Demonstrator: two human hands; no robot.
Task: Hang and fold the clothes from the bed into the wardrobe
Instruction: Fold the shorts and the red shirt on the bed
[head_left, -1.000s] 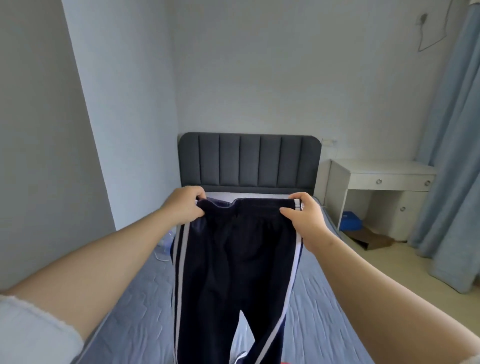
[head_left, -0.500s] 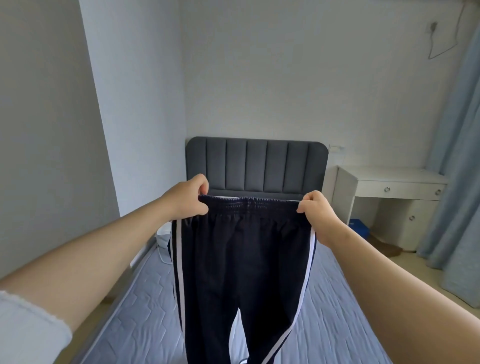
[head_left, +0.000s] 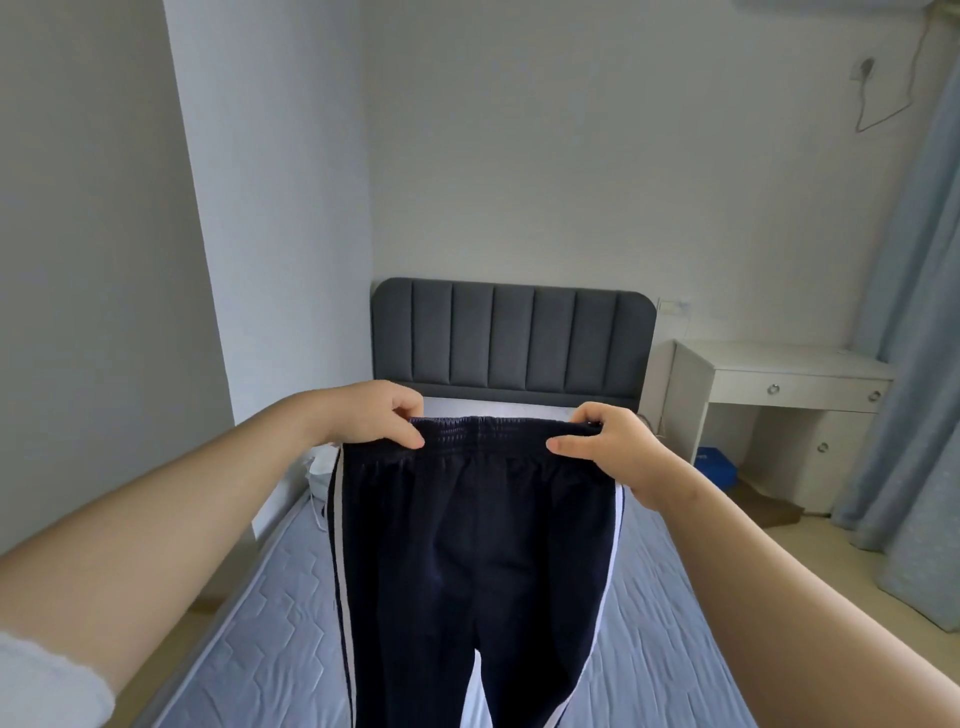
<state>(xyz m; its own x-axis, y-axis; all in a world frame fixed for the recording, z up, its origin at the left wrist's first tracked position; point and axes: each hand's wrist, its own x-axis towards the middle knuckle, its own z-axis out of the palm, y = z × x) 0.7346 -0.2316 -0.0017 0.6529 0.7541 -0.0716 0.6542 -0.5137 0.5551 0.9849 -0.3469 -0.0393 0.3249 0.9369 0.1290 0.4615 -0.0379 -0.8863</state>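
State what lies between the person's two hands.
In the head view, the gathered waistband of the navy track pants spans from left hand to right hand.

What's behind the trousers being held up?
The quilted mattress shows either side of the trousers and between the legs, the headboard above. The strip directly behind them is covered; anything lying there can't be seen.

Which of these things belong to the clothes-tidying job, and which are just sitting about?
In the job: navy track trousers with white side stripes, gripped at the waistband by the left hand and right hand; the bed below them.

Just lying about: white desk, blue box under it, blue-grey curtain.
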